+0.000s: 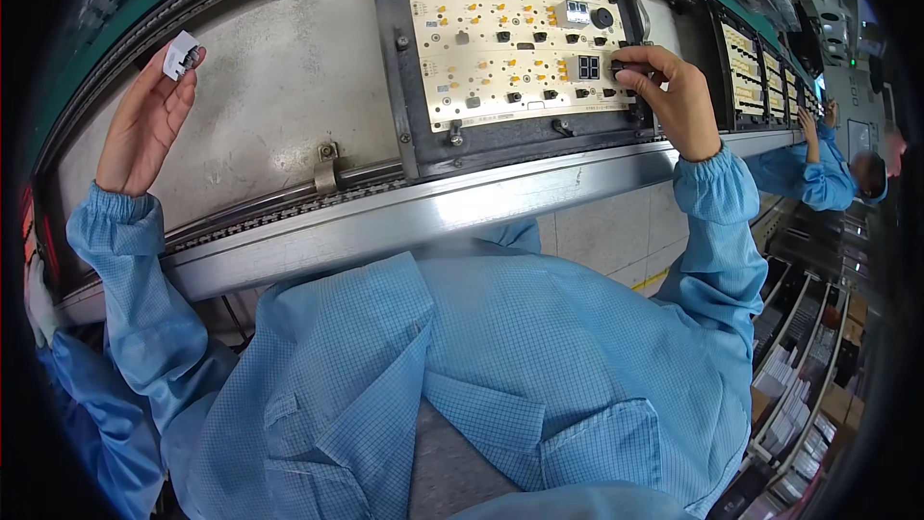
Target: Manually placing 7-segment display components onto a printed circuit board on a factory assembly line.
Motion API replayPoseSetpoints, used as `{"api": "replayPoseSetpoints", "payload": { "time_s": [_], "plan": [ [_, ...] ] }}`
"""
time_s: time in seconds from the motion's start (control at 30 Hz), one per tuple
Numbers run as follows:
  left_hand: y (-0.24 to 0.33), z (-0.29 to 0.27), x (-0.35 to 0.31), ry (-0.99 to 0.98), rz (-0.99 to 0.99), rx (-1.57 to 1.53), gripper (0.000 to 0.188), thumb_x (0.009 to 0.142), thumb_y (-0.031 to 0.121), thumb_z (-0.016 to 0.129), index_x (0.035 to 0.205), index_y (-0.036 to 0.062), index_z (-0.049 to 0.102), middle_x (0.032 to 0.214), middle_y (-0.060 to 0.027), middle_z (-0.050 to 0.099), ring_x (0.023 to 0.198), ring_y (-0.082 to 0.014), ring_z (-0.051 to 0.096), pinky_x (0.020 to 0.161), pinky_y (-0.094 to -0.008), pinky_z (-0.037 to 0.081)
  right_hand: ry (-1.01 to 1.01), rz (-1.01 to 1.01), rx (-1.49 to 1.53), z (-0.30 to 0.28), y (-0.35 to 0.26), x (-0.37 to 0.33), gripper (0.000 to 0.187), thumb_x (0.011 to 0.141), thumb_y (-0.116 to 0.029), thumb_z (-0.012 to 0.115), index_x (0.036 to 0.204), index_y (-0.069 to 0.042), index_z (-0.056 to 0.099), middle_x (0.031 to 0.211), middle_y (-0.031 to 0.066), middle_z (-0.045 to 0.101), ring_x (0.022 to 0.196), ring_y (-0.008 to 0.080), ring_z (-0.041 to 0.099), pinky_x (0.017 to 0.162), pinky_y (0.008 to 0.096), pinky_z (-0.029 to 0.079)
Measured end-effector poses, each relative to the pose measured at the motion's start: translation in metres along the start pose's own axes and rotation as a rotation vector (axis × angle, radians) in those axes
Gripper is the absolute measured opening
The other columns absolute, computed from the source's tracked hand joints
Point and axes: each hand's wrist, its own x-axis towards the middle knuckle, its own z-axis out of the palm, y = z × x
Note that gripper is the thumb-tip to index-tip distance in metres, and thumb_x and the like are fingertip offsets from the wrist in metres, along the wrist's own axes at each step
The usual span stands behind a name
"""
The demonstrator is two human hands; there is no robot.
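Note:
My left hand (149,125) is raised at the left over the conveyor, palm up. Between its thumb and fingers it holds a small white block-shaped component (180,55) with dark bits along one side. My right hand (672,96) reaches to the right edge of the cream circuit board panel (491,116). Its thumb and forefinger pinch a small black component (617,67) at the lowest board section, beside a two-digit display (583,67). The fingers partly cover this part. Round black components (602,17) sit on the two upper sections. The panel lies in a dark carrier frame (414,149).
A metal rail (462,200) runs along the conveyor's near side, with a chain beside it. Further right, more carriers hold boards (741,67), where a co-worker in blue (818,173) reaches in. Another person's blue sleeve (96,414) shows at lower left. Parts racks (799,376) stand at lower right.

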Motion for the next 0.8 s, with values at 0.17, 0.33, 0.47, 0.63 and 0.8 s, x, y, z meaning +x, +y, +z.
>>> {"api": "replayPoseSetpoints", "payload": {
  "time_s": [0.17, 0.33, 0.47, 0.63, 0.8],
  "plan": [
    [-0.006, -0.021, -0.003, -0.037, -0.001, -0.007, 0.047, 0.099, 0.021, 0.042, 0.138, -0.0021, 0.031, 0.129, -0.0232, 0.045, 0.108, -0.0192, 0.057, 0.094, -0.0271, 0.051, -0.014, 0.084, -0.071, 0.013, -0.014, 0.001, 0.022, 0.085, -0.007, 0.065, 0.105, 0.001, 0.064, 0.086, 0.0076, 0.067, 0.079, 0.0097, 0.061, 0.071, 0.0234, 0.049],
    [-0.007, -0.034, -0.011, -0.016, 0.009, 0.003, 0.047, 0.099, 0.021, 0.042, 0.139, -0.0015, 0.03, 0.13, -0.0236, 0.044, 0.108, -0.0186, 0.057, 0.094, -0.0264, 0.051, 0.03, 0.09, -0.085, 0.027, -0.021, 0.002, 0.022, 0.084, -0.009, 0.066, 0.103, 0.001, 0.065, 0.083, 0.0079, 0.067, 0.075, 0.0103, 0.06, 0.068, 0.0239, 0.048],
    [-0.006, -0.037, -0.02, -0.062, 0.029, 0.024, 0.05, 0.099, 0.021, 0.042, 0.141, -0.0008, 0.026, 0.129, -0.0238, 0.045, 0.109, -0.0184, 0.056, 0.095, -0.0263, 0.05, 0.053, 0.055, -0.148, 0.04, -0.031, 0.001, 0.021, 0.082, -0.01, 0.067, 0.101, 0.0, 0.066, 0.081, 0.0088, 0.067, 0.074, 0.0114, 0.061, 0.067, 0.0246, 0.048],
    [0.001, -0.041, -0.029, -0.104, 0.029, 0.078, 0.051, 0.099, 0.02, 0.041, 0.143, 0.0007, 0.023, 0.13, -0.0225, 0.044, 0.11, -0.0173, 0.056, 0.095, -0.0242, 0.05, 0.107, 0.086, -0.206, 0.061, -0.042, -0.001, 0.021, 0.082, -0.012, 0.068, 0.099, 0.0, 0.066, 0.08, 0.0095, 0.066, 0.073, 0.0122, 0.061, 0.066, 0.0253, 0.047],
    [0.007, -0.046, -0.043, 0.055, 0.113, 0.087, 0.051, 0.098, 0.02, 0.043, 0.143, 0.0028, 0.024, 0.13, -0.0183, 0.047, 0.107, -0.0139, 0.058, 0.095, -0.0213, 0.049, 0.234, -0.027, -0.282, 0.07, -0.05, 0.001, 0.019, 0.085, -0.015, 0.065, 0.098, 0.0, 0.066, 0.082, 0.0085, 0.066, 0.075, 0.0106, 0.06, 0.067, 0.0231, 0.045]
  ]
}}
